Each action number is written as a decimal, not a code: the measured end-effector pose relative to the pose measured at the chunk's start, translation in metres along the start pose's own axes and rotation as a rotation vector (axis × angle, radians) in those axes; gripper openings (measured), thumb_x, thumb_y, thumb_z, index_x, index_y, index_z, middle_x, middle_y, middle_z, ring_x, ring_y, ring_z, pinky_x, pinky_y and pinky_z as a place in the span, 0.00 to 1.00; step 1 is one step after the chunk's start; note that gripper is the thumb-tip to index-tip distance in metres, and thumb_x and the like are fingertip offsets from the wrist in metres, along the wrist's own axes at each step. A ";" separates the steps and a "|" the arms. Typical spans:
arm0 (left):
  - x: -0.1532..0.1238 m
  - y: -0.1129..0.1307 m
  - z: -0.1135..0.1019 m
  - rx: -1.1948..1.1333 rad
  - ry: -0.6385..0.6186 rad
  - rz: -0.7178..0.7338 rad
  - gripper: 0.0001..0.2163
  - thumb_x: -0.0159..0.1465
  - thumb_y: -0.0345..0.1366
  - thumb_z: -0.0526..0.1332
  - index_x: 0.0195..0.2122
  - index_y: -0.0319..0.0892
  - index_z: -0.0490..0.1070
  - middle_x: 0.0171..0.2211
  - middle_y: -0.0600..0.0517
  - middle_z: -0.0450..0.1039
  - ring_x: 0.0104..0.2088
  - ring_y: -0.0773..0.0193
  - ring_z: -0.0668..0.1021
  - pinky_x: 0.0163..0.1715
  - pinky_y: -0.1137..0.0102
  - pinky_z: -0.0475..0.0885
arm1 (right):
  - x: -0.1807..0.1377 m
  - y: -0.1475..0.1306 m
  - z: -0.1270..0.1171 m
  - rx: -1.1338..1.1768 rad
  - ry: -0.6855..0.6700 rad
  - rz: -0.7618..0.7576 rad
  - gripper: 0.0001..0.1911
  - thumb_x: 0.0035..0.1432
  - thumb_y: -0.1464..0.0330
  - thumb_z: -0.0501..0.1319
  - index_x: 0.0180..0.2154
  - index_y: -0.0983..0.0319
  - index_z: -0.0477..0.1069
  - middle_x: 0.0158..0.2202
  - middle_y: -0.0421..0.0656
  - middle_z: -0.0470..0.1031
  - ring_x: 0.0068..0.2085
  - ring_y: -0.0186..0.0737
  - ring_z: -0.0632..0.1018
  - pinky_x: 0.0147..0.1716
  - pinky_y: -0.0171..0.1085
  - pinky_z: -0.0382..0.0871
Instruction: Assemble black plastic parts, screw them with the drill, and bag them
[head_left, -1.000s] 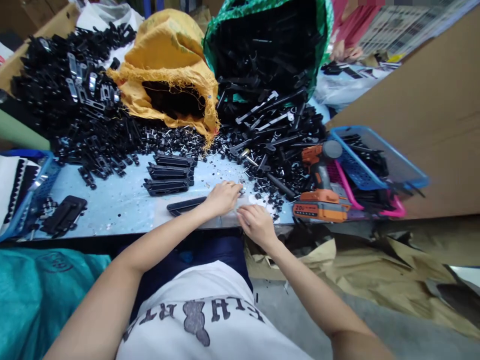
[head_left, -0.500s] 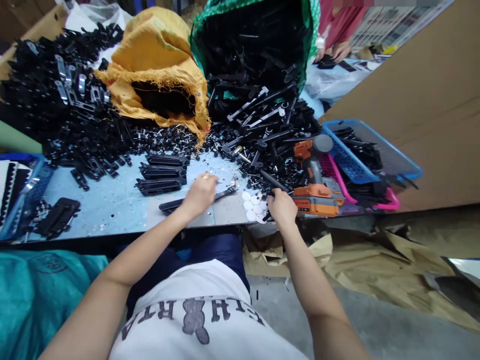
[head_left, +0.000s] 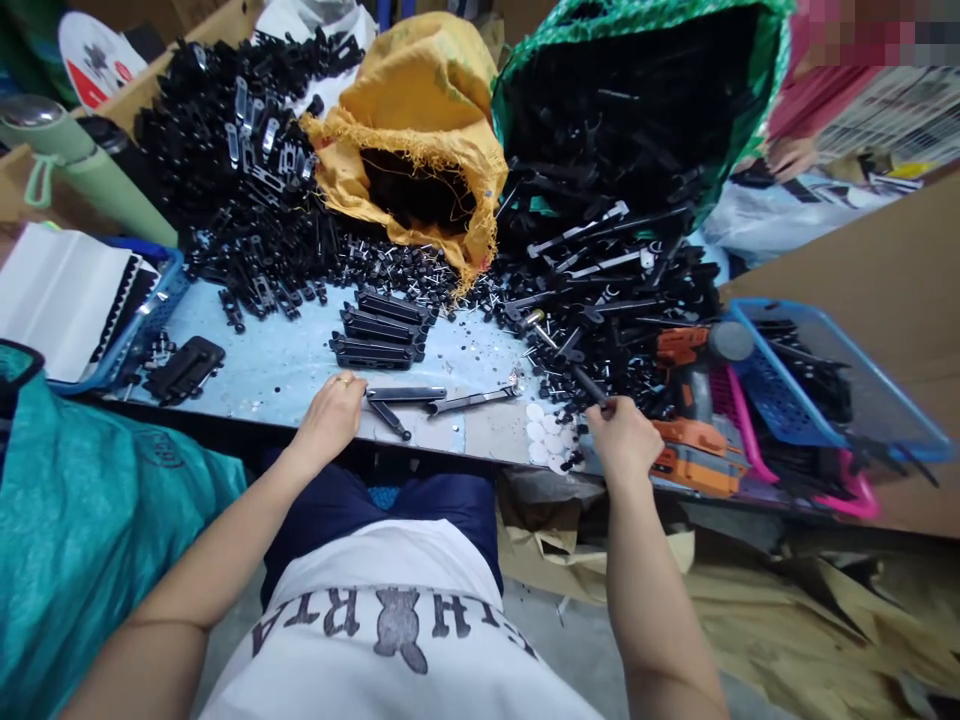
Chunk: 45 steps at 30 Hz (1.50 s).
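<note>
My left hand (head_left: 337,408) is closed at the table's front edge, its fingertips at the left end of a slim black channel-shaped bar (head_left: 409,394). A shorter black piece (head_left: 390,420) angles down from that end. Another slim black bar (head_left: 472,400) lies to the right. My right hand (head_left: 624,440) is closed around the end of a dark rod-like handle (head_left: 589,384); its other end lies among black parts, and what tool it belongs to is unclear. White round discs (head_left: 551,435) lie just left of my right hand.
Several black bars (head_left: 382,330) lie stacked behind my left hand. Black parts (head_left: 262,220) are heaped around a yellow sack (head_left: 420,80) and a green sack (head_left: 637,20). An orange drill (head_left: 697,450) stands beside a blue basket (head_left: 900,400). A co-worker's hand (head_left: 791,155) shows at upper right.
My left hand has drawn back leftward from over the bars, leaving them in view. My right hand stays by the discs, its fingers now round the handle's end. The view has shifted left.
</note>
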<state>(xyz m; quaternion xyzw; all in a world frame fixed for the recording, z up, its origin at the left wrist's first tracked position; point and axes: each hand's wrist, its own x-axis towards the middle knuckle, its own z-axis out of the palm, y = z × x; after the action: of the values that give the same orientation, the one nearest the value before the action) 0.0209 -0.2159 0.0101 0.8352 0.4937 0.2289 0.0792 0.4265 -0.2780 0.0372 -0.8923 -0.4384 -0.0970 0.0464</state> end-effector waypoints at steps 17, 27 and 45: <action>-0.010 -0.007 0.037 0.023 0.071 0.096 0.15 0.66 0.29 0.46 0.48 0.39 0.69 0.35 0.43 0.73 0.40 0.57 0.74 0.39 0.61 0.66 | -0.039 -0.149 -0.004 0.903 -0.288 -0.738 0.13 0.55 0.60 0.58 0.33 0.62 0.75 0.33 0.44 0.78 0.32 0.37 0.78 0.36 0.36 0.73; -0.020 0.003 0.051 0.059 0.210 0.002 0.15 0.66 0.34 0.50 0.51 0.40 0.68 0.46 0.43 0.73 0.49 0.52 0.71 0.46 0.56 0.58 | -0.037 -0.143 -0.001 0.526 -0.188 -1.011 0.14 0.62 0.68 0.50 0.39 0.62 0.74 0.40 0.46 0.77 0.42 0.39 0.77 0.43 0.36 0.70; 0.034 0.055 0.067 0.013 -0.133 0.175 0.22 0.58 0.48 0.60 0.46 0.36 0.65 0.41 0.43 0.68 0.44 0.53 0.69 0.42 0.61 0.62 | -0.015 -0.118 0.049 0.490 -0.119 -1.461 0.23 0.60 0.59 0.55 0.55 0.60 0.62 0.44 0.49 0.71 0.43 0.40 0.72 0.40 0.38 0.69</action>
<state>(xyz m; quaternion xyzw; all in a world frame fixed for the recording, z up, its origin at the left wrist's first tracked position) 0.1090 -0.2073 -0.0195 0.8890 0.4140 0.1758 0.0861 0.3308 -0.2091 -0.0141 -0.3443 -0.9268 0.0450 0.1430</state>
